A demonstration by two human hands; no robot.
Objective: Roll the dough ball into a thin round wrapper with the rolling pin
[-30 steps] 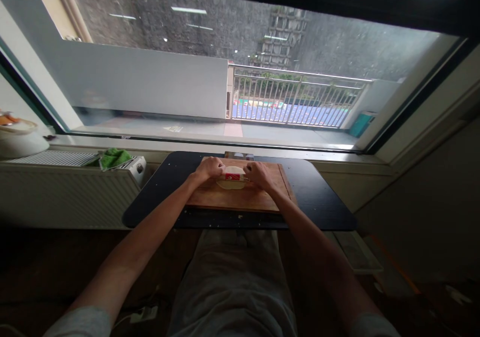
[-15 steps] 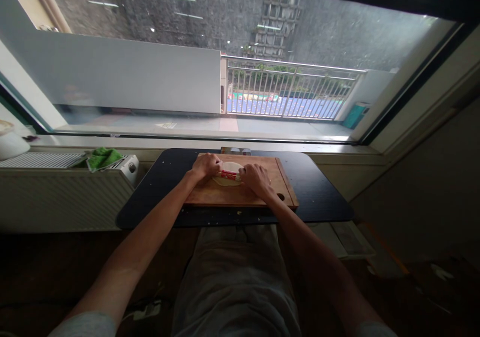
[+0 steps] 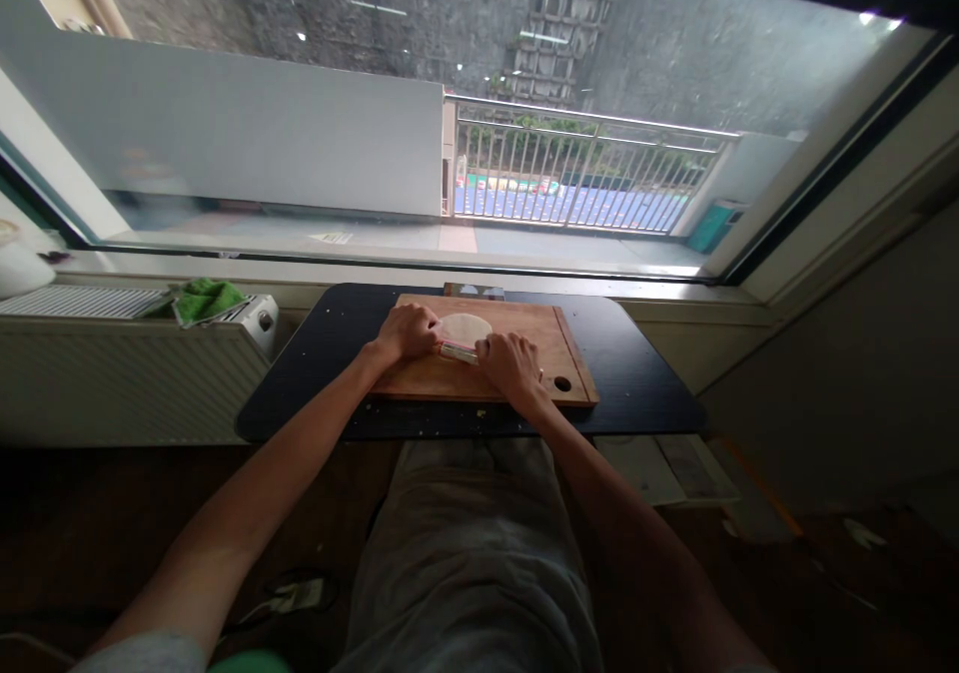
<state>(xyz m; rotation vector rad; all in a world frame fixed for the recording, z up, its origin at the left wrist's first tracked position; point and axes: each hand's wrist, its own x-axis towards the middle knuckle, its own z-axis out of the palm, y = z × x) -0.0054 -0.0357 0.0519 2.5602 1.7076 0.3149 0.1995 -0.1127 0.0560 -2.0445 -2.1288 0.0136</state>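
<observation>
A flat round piece of pale dough [image 3: 466,328] lies on a wooden cutting board [image 3: 524,353] that rests on a small black table [image 3: 644,383]. A small roller with a red and white middle [image 3: 459,351] lies across the near edge of the dough. My left hand [image 3: 407,334] is closed over the roller's left end. My right hand [image 3: 507,362] is closed over its right end, a little nearer to me than the left.
A wide window [image 3: 300,144] with a balcony railing [image 3: 584,174] behind it fills the far side. A white radiator [image 3: 112,353] with a green cloth [image 3: 201,300] on it stands to the left. Crumbs dot the table's front edge. My legs are under the table.
The roller has come back toward me off the middle of the dough, and its right end has swung nearer. More of the dough shows beyond it. The camera has tilted slightly.
</observation>
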